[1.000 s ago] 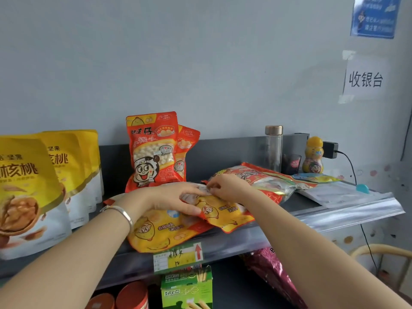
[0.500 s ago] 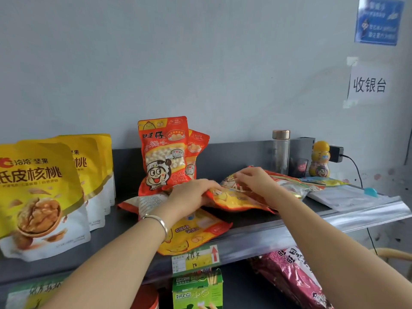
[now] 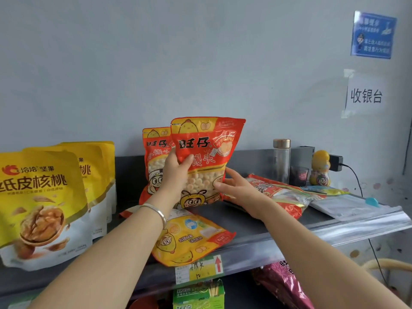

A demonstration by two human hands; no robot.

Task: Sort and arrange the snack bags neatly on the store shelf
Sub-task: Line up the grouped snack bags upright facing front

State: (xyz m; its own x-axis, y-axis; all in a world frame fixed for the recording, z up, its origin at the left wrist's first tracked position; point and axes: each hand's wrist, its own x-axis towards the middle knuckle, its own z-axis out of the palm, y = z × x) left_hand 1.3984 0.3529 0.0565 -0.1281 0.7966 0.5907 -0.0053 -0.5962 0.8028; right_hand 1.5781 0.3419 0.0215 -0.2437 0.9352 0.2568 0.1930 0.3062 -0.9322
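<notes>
The left forearm [image 3: 107, 253] and right forearm [image 3: 312, 248] are bare. A slim, plain silver bangle [image 3: 156, 212] rings the left wrist, at seven o'clock from the left hand [image 3: 176, 177].

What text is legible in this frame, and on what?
"收银台": white wall sign
"旺仔", "馒头": front orange bag
"旺仔", "小馒头": rear orange bag
"洽洽 坚果", "纸皮核桃" (first character clipped by the frame edge): nearest yellow walnut bag
Too blurred or small to read: blue wall notice, handwritten shelf price tag, flat yellow bag, green box.
</notes>
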